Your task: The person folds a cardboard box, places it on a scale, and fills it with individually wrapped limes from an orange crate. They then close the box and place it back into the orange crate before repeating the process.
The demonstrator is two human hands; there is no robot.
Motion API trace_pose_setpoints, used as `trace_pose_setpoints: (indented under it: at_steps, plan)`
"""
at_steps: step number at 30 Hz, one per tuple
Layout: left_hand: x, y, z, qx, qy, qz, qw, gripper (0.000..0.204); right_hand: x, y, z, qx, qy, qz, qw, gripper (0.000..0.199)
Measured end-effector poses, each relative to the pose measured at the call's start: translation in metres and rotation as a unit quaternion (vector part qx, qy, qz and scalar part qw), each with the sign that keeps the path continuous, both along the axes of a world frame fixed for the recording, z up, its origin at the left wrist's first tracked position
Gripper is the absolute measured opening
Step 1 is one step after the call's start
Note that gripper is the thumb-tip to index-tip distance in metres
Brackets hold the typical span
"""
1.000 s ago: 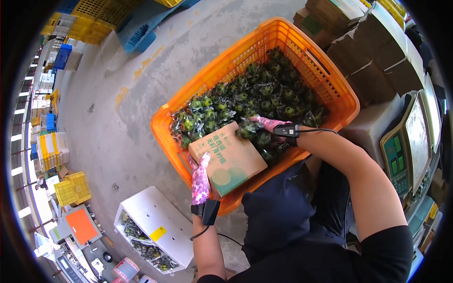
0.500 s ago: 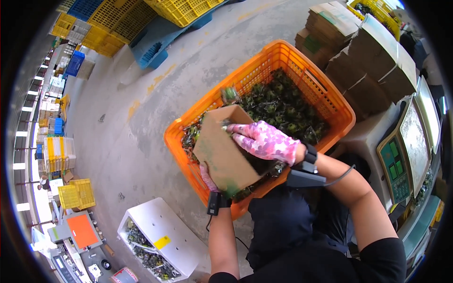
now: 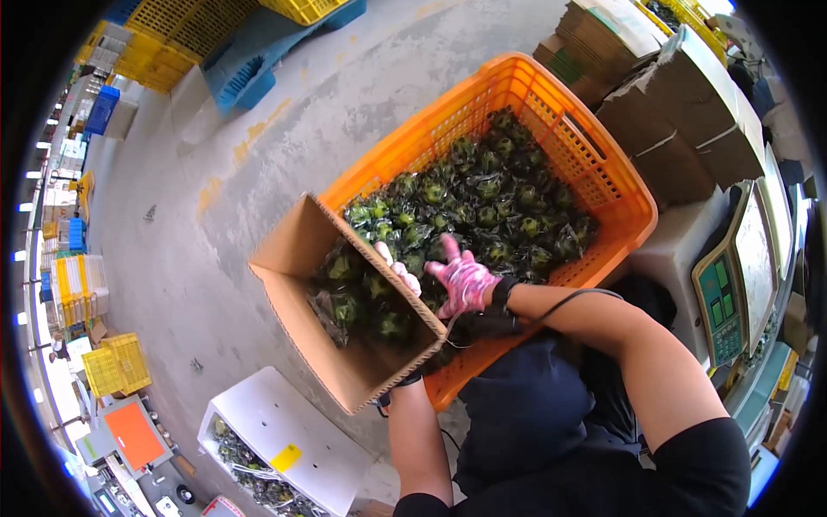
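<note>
My left hand [image 3: 398,274], in a pink glove, grips the near wall of an open brown cardboard box [image 3: 297,250] that is tilted over the near left corner of the orange plastic crate [image 3: 603,185]. Several bagged dark green vegetables [image 3: 370,306] lie inside the box. My right hand [image 3: 463,281], also in a pink glove, hangs with spread fingers just above the packed greens [image 3: 500,202] in the crate, beside the box's rim. It holds nothing that I can see.
A weighing scale with a green display [image 3: 728,289] stands to the right. Stacked brown cartons [image 3: 680,112] are behind it. A white foam box with greens [image 3: 276,439] sits at lower left. Yellow and blue crates [image 3: 215,34] line the far concrete floor.
The cardboard box was turned from lying closed side up on the crate to open side up, now holding bagged greens. My right hand moved off the box to the crate's greens.
</note>
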State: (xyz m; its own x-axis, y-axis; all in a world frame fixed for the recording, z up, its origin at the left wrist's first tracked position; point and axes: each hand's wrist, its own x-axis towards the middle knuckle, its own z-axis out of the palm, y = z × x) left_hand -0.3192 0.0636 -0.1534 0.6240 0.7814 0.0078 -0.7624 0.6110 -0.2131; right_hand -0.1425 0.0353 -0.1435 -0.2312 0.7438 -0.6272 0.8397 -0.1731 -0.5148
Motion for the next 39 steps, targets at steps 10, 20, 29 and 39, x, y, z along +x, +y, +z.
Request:
trace_pose_setpoints:
  at_steps: [10, 20, 29, 39]
  plan:
    - [-0.021, -0.031, -0.008, 0.028, 0.157, 0.111, 0.981, 0.058, 0.042, 0.016, -0.046, -0.009, 0.239, -0.155, 0.959, 0.061]
    - [-0.034, -0.019, -0.016, 0.073, 0.259, 0.195, 0.943, 0.068, 0.053, -0.024, 0.266, 0.571, 0.040, -0.135, 0.809, 0.060]
    - [0.013, -0.031, 0.057, 0.113, 0.282, 0.150, 0.941, 0.076, 0.018, -0.038, 0.253, 0.320, 0.247, -0.004, 0.915, 0.055]
    - [0.026, -0.043, 0.036, 0.124, 0.140, 0.015, 0.982, 0.070, 0.021, -0.076, 0.222, 0.410, 0.112, 0.090, 0.900, 0.046]
